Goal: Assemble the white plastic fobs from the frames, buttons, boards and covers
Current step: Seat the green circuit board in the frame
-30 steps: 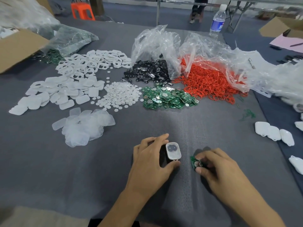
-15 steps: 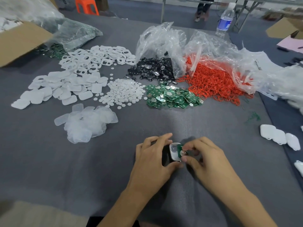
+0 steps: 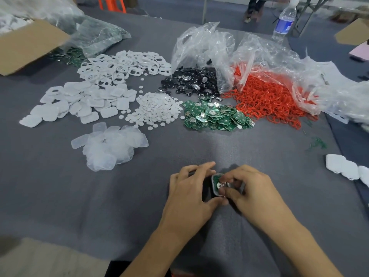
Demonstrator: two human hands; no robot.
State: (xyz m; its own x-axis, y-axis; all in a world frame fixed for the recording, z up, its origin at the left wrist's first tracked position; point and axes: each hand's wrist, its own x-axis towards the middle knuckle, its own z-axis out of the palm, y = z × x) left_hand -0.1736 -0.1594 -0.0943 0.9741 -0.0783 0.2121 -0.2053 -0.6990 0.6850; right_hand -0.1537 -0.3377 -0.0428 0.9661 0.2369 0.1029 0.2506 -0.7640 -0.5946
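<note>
Left hand point(image 3: 191, 188) grips a white shell point(image 3: 214, 186) low centre on the grey table point(image 3: 60, 196), with the index finger curled over its far end and the thumb at its near end. Right hand point(image 3: 251, 192) meets it from the right, thumb and forefinger pinched on a green board point(image 3: 216, 179) lying in the shell's open face. A round silver cell point(image 3: 219, 184) shows on the board. Hard to tell if the board is fully seated, as the fingers cover most of it. Behind the hands and well apart from them: a loose heap of clear covers point(image 3: 111, 144) at left, then white covers point(image 3: 79, 104) beyond it, and frames point(image 3: 123, 65) further back. A mound of small white buttons point(image 3: 155, 110) sits mid-table, with the board pile point(image 3: 215, 116) just beside it on the right. Behind that, black parts point(image 3: 191, 80) spill from a clear bag point(image 3: 203, 47). To the right, red rings point(image 3: 265, 96) spill from a second bag point(image 3: 269, 54). A few white fobs point(image 3: 345, 166) lie in a row at the right edge, touching one another. There is a cardboard box point(image 3: 26, 47) far left and a water bottle point(image 3: 283, 19) at the back right.
</note>
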